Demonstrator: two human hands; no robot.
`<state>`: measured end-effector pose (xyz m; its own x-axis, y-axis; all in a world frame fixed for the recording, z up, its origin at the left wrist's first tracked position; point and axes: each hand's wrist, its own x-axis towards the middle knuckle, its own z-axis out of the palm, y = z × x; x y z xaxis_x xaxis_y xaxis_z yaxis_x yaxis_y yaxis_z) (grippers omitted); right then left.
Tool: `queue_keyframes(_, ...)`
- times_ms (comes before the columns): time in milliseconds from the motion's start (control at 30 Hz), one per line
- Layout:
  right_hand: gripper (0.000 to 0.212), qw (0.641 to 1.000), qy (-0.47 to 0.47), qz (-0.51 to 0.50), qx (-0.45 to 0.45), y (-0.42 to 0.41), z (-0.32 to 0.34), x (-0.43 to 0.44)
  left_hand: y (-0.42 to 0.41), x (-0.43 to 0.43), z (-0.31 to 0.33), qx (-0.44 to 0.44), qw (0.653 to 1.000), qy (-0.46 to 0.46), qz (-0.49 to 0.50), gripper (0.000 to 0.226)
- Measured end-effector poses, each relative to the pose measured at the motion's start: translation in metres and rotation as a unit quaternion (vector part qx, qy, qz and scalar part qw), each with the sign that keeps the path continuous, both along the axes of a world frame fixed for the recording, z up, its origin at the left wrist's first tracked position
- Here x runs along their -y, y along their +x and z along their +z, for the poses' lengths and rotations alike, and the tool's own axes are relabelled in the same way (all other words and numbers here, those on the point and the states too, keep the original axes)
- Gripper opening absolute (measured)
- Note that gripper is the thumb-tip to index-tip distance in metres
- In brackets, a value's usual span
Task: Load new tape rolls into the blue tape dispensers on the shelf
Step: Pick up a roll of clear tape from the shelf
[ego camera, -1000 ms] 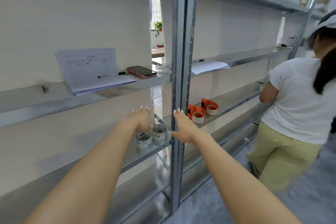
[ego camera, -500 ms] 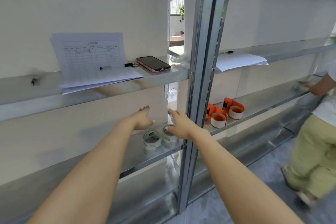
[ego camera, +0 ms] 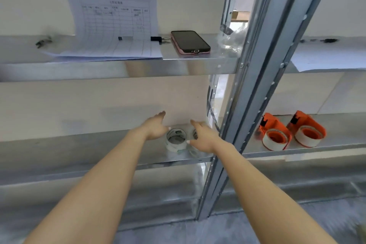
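Observation:
Two clear tape rolls lie flat on the middle metal shelf: the left roll is in full view, the right roll is mostly hidden under my right hand. My left hand hovers just left of the left roll with fingers spread, holding nothing. My right hand reaches over the right roll with fingers extended and its thumb near the left roll. Two orange tape dispensers with white rolls stand in the bay to the right. No blue dispenser is in view.
A metal upright post divides the two bays right beside my right hand. On the upper shelf lie a printed form, a binder clip, a phone and crumpled clear plastic. More paper lies on the upper right shelf.
My view has swung left and moved closer to the shelf, and the other person has dropped out of sight. Both hands have reached further in over the tape rolls.

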<state>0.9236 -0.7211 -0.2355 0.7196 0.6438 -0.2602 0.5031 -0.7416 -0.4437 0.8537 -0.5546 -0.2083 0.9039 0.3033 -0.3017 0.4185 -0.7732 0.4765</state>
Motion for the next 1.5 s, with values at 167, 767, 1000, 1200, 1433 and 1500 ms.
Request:
queue_keyframes(167,0.087,1.000,-0.011,0.019,-0.006,0.020,-0.031,-0.023,0.011,-0.008,-0.034,-0.014,0.998,-0.042,0.050,0.078)
queue_keyframes(767,0.118,0.993,-0.066,0.058,0.076,0.066,-0.109,-0.069,0.056,-0.022,-0.126,-0.023,0.997,-0.052,0.048,0.086)
queue_keyframes(1000,0.111,0.996,-0.044,0.048,0.065,0.066,-0.107,-0.069,0.052,-0.027,-0.127,0.031,0.998,-0.049,0.039,0.077)
queue_keyframes(1200,0.110,0.997,0.010,0.047,0.060,0.057,-0.079,-0.076,0.038,-0.037,-0.101,0.058,0.997,-0.036,0.046,0.067)
queue_keyframes(1433,0.110,0.992,0.052,0.087,0.073,0.024,-0.021,-0.108,-0.008,-0.065,-0.046,0.108,0.990,-0.008,0.088,0.068)
queue_keyframes(1500,0.111,0.989,0.057,0.109,0.076,0.011,-0.006,-0.123,-0.028,-0.077,-0.034,0.132,0.985,-0.012,0.109,0.068)
